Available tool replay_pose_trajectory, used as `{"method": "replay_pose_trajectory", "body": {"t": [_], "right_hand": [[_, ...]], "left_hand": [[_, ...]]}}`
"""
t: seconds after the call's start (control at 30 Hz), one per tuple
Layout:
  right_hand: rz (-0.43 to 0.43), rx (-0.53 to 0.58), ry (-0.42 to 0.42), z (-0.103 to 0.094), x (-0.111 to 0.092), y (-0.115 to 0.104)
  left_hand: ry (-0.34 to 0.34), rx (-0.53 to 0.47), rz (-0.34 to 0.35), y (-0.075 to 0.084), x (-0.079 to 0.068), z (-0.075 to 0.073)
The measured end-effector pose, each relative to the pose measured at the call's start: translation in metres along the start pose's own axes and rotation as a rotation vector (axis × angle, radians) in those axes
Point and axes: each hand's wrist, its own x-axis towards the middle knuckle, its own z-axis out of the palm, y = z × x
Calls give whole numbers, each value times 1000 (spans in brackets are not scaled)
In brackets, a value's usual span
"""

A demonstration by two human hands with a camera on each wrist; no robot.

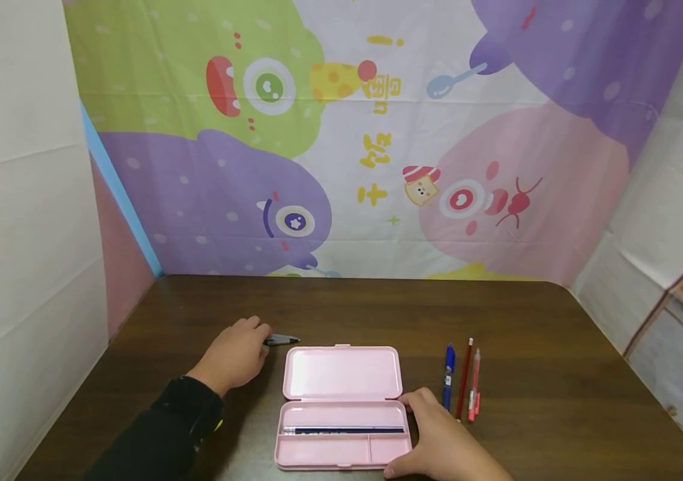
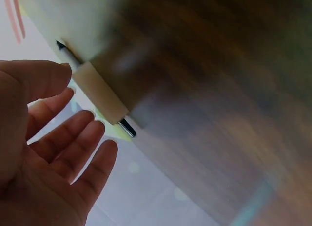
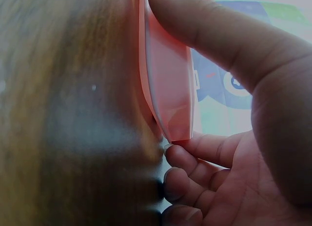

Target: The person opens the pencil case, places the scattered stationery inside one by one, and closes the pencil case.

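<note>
A pink pencil case [image 1: 341, 374] lies unfolded on the table, lid toward the back. In its long back compartment rests a dark blue stick-like writing tool [image 1: 371, 430]; the two front compartments show bare pink bottoms. My right hand [image 1: 440, 434] grips the case's right end, thumb at the front corner and fingers at the back; the right wrist view shows the thumb along the pink side wall [image 3: 170, 84]. My left hand [image 1: 236, 354] is over a grey pen [image 1: 283, 339] left of the lid. Beside its loosely bent fingers, a beige block [image 2: 101, 92] overlaps the dark-tipped pen.
Right of the case, a blue pen [image 1: 448, 377], a dark red pencil [image 1: 465, 377] and a pinkish-red pen [image 1: 474, 387] lie side by side. A cartoon-printed cloth [image 1: 371, 234] hangs behind the table's back edge. Pale cloth walls [image 1: 23, 200] stand at both sides.
</note>
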Motion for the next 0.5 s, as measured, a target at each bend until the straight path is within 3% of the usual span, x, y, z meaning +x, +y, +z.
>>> {"method": "replay_pose_trajectory", "body": {"t": [0.23, 0.5], "right_hand": [[3, 1, -1, 1, 0, 1], [15, 11, -9, 1, 0, 0]], "left_hand": [[-55, 7, 22, -5, 3, 0], [-45, 40, 24, -8, 5, 3]]}}
